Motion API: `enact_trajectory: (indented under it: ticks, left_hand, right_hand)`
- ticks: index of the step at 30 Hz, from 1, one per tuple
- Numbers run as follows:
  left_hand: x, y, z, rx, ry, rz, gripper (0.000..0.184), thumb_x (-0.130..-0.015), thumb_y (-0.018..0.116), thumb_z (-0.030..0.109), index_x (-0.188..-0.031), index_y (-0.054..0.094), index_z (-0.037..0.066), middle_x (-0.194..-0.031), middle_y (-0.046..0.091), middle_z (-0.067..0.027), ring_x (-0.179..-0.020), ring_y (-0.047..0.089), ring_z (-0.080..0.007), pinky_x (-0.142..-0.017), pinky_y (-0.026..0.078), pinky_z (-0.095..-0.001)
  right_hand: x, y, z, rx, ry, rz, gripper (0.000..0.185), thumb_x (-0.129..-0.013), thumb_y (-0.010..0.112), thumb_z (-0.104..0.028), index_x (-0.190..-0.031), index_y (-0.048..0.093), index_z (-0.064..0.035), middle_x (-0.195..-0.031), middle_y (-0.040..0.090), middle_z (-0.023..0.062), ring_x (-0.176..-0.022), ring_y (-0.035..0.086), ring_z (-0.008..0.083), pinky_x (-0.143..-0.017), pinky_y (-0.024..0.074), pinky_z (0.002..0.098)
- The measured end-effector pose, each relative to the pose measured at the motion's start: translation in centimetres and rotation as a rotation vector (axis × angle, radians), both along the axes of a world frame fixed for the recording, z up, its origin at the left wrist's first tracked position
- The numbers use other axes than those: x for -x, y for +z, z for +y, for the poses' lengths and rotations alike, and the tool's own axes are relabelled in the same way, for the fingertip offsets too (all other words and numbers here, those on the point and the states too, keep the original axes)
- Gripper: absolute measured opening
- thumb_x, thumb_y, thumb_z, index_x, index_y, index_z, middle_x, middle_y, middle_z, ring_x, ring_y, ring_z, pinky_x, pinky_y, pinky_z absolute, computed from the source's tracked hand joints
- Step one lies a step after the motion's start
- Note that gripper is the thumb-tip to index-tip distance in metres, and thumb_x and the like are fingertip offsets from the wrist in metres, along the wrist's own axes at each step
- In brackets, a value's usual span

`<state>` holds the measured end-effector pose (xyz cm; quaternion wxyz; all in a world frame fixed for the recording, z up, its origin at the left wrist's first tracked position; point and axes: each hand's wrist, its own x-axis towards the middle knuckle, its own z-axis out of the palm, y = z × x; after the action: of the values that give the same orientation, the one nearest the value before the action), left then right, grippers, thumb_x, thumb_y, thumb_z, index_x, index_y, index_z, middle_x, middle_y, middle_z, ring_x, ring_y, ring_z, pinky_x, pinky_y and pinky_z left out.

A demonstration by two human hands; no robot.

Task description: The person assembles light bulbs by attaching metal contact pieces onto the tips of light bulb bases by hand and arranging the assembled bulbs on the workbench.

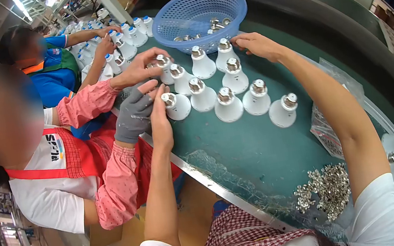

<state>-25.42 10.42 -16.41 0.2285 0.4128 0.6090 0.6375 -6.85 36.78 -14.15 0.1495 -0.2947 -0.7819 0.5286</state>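
Several white LED bulbs point(228, 107) with silver screw caps stand cap-up in loose rows on the green bench. My left hand point(160, 123) is seen edge-on, its fingers stretched along the side of the leftmost front bulb point(177, 106). Whether it touches that bulb is hard to tell. On the far side, my right hand point(259, 46) reaches beside the back-row bulb point(226, 54) with its fingers loosely bent and apart, gripping nothing visible. The rightmost bulb point(284, 111) leans slightly, away from both hands.
A blue plastic basket point(161, 28) with metal caps inside stands behind the bulbs. Small metal parts point(326, 192) lie heaped at front right, near a clear plastic bag point(325, 128). A co-worker's gloved hand point(132, 113) and bare hand point(139, 70) are close by my left hand.
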Motion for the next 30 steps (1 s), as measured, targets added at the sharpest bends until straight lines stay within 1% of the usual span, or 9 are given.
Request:
enact_trajectory:
  ticks: [10,12,13,16,19,21,23,26,30]
  left_hand:
    - [-1.6,1.0,-0.9,0.001,-0.028,-0.077,0.056,-0.096,0.026,0.033,-0.136,0.022,-0.007,-0.139,0.029,-0.0202,-0.130,0.027,-0.0241,-0.107,0.018,-0.0311]
    - [-0.8,0.8,-1.3,-0.192,-0.118,-0.737,0.050,-0.097,0.026,0.030,-0.136,0.027,-0.001,-0.137,0.032,-0.0186,-0.127,0.033,-0.0238,-0.106,0.020,-0.0320]
    - [-0.8,0.6,-0.8,-0.191,-0.118,-0.739,0.050,-0.097,0.026,0.030,-0.136,0.027,-0.001,-0.137,0.032,-0.0186,-0.127,0.033,-0.0238,-0.106,0.020,-0.0320]
    - [-1.8,1.6,2.5,-0.014,0.119,-0.038,0.052,-0.096,0.029,0.032,-0.136,0.027,-0.002,-0.139,0.031,-0.0212,-0.128,0.032,-0.0273,-0.106,0.021,-0.0349]
    - [-0.1,2.2,1.8,-0.050,0.087,-0.192,0.049,-0.096,0.030,0.031,-0.131,0.035,-0.004,-0.132,0.040,-0.0203,-0.126,0.036,-0.0270,-0.104,0.025,-0.0359]
    - [-0.8,2.3,-1.0,-0.067,0.322,0.150,0.044,-0.096,0.030,0.030,-0.121,0.045,-0.004,-0.119,0.051,-0.0158,-0.107,0.050,-0.0209,-0.094,0.037,-0.0347]
    - [-0.2,1.6,-1.8,-0.023,0.456,0.175,0.045,-0.096,0.031,0.031,-0.122,0.045,-0.003,-0.118,0.051,-0.0148,-0.102,0.051,-0.0193,-0.091,0.038,-0.0325]
    - [2.1,0.1,0.3,-0.061,0.267,-0.100,0.047,-0.097,0.029,0.032,-0.126,0.042,-0.002,-0.119,0.051,-0.0128,-0.109,0.047,-0.0177,-0.095,0.034,-0.0298]
    - [3.4,1.0,1.9,-0.007,0.092,-0.094,0.054,-0.096,0.028,0.038,-0.127,0.040,-0.005,-0.123,0.049,-0.0142,-0.113,0.046,-0.0200,-0.094,0.035,-0.0296]
  right_hand:
    - [0.3,0.2,0.0,0.273,0.202,-0.082,0.042,-0.091,0.040,-0.031,-0.116,0.053,-0.0003,-0.118,0.053,0.0115,-0.107,0.050,0.0199,-0.095,0.0375,0.0319]
    - [0.6,0.1,0.1,0.244,0.168,-0.074,0.044,-0.090,0.040,-0.033,-0.118,0.052,-0.0013,-0.120,0.052,0.0117,-0.109,0.049,0.0205,-0.095,0.0377,0.0324]
    - [0.8,0.1,0.1,0.213,0.131,-0.067,0.045,-0.090,0.040,-0.034,-0.120,0.051,-0.0022,-0.121,0.052,0.0118,-0.111,0.048,0.0211,-0.095,0.0379,0.0329]
    - [1.4,0.2,0.3,0.154,0.161,-0.089,0.045,-0.090,0.039,-0.035,-0.123,0.050,-0.0049,-0.123,0.051,0.0106,-0.113,0.047,0.0212,-0.095,0.0375,0.0336]
    - [1.8,1.1,-0.4,0.125,0.199,-0.103,0.046,-0.091,0.039,-0.035,-0.125,0.049,-0.0060,-0.125,0.050,0.0100,-0.113,0.047,0.0215,-0.095,0.0374,0.0339]
    - [2.2,1.2,0.1,0.118,0.213,-0.090,0.047,-0.091,0.038,-0.035,-0.126,0.048,-0.0049,-0.125,0.049,0.0104,-0.113,0.047,0.0215,-0.095,0.0373,0.0339]
    - [2.6,0.7,0.2,0.127,0.238,-0.085,0.049,-0.092,0.038,-0.036,-0.126,0.046,-0.0027,-0.126,0.049,0.0112,-0.113,0.047,0.0214,-0.095,0.0372,0.0338]
    - [3.7,0.8,-0.6,0.128,0.272,-0.108,0.051,-0.093,0.036,-0.038,-0.127,0.045,-0.0016,-0.127,0.047,0.0122,-0.115,0.045,0.0212,-0.098,0.0344,0.0337]
    - [3.8,1.1,-1.0,0.192,0.353,-0.148,0.057,-0.093,0.034,-0.045,-0.131,0.041,-0.0034,-0.131,0.044,0.0112,-0.117,0.042,0.0202,-0.101,0.0298,0.0337]
